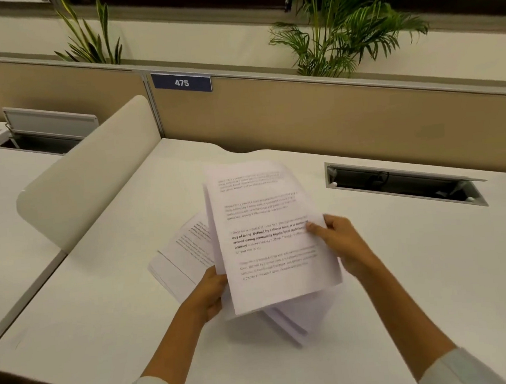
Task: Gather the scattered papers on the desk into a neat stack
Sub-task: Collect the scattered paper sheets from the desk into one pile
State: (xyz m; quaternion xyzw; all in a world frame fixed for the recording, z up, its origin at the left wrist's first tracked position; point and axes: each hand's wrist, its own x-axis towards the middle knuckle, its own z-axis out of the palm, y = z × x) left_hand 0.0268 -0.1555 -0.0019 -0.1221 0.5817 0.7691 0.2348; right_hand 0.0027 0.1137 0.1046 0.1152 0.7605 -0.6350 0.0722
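A loose bundle of printed white papers [267, 236] is held above the white desk [103, 309], with the top sheet facing me. Under it, other sheets [187, 251] stick out askew to the left, and more [298, 321] fan out at the lower right. My left hand [211, 295] grips the bundle at its lower left edge. At the right edge, my right hand [340, 245] pinches the top sheet, thumb on the printed side. Whether the lowest sheets touch the desk I cannot tell.
An open cable slot [405, 184] is cut into the desk at the back right. A rounded beige divider [93, 174] stands on the left, tan partition panels [330, 119] with a "475" sign [181, 82] behind. Plants [344, 24] rise beyond the partition.
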